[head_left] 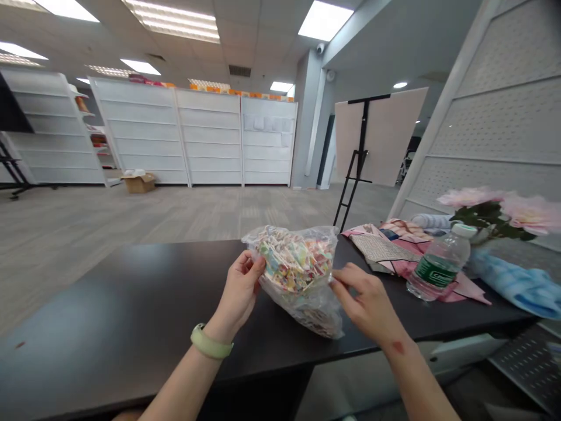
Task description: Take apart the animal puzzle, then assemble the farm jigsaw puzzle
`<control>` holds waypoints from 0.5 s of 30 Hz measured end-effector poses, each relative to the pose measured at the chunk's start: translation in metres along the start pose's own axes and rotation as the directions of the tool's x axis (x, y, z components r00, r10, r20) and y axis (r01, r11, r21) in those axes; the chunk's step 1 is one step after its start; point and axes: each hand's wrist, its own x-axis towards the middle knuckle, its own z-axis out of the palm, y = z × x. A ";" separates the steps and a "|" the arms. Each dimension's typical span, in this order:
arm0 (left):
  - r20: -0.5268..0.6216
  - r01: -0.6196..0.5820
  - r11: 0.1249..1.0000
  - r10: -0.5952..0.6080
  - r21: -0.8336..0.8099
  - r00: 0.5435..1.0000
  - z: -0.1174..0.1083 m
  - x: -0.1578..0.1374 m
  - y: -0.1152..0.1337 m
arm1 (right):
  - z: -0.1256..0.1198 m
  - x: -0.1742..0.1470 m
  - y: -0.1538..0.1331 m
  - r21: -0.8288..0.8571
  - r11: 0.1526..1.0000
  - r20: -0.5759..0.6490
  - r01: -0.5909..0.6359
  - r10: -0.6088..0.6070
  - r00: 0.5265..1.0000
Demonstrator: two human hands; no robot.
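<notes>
Left grip (241,286) and right grip (363,299) clamped on 1 plastic bag (298,266), 1 bottle (440,266) nearby

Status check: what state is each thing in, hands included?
Clear plastic bag: bulging with multicoloured contents
Left hand: pinching the bag's left edge
Right hand: pinching the bag's right edge
Plastic bottle: capped, standing
Green wristband: fastened
Cardboard box: flaps open
Ceiling lights: lit

A water bottle (442,262) (it has a green label (432,272)) stands near pink flowers (532,213) and a blue cloth (519,283). Far back, a brown box (139,184) sits by tall white shelves (213,140).
</notes>
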 end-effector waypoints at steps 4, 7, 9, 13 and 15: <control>0.006 -0.058 0.998 0.058 -0.008 0.998 0.000 0.008 0.021 | -0.012 0.028 -0.012 0.166 0.986 -0.198 -0.013 0.046 0.979; 0.022 -0.059 0.998 0.059 -0.018 0.998 -0.010 0.009 0.028 | -0.012 0.042 -0.024 0.185 0.982 -0.095 -0.047 0.065 0.993; 0.029 -0.051 0.999 0.051 -0.006 0.998 -0.019 0.007 0.026 | -0.007 0.045 -0.031 0.141 0.988 0.084 -0.055 0.044 0.995; 0.062 -0.029 0.999 0.027 0.035 0.998 -0.033 0.000 0.016 | 0.011 0.033 -0.035 0.255 0.956 0.330 -0.147 0.056 0.942; 0.049 -0.037 0.999 0.036 0.022 0.998 -0.036 -0.003 0.011 | 0.022 0.023 -0.031 0.364 0.891 0.421 -0.271 0.102 0.901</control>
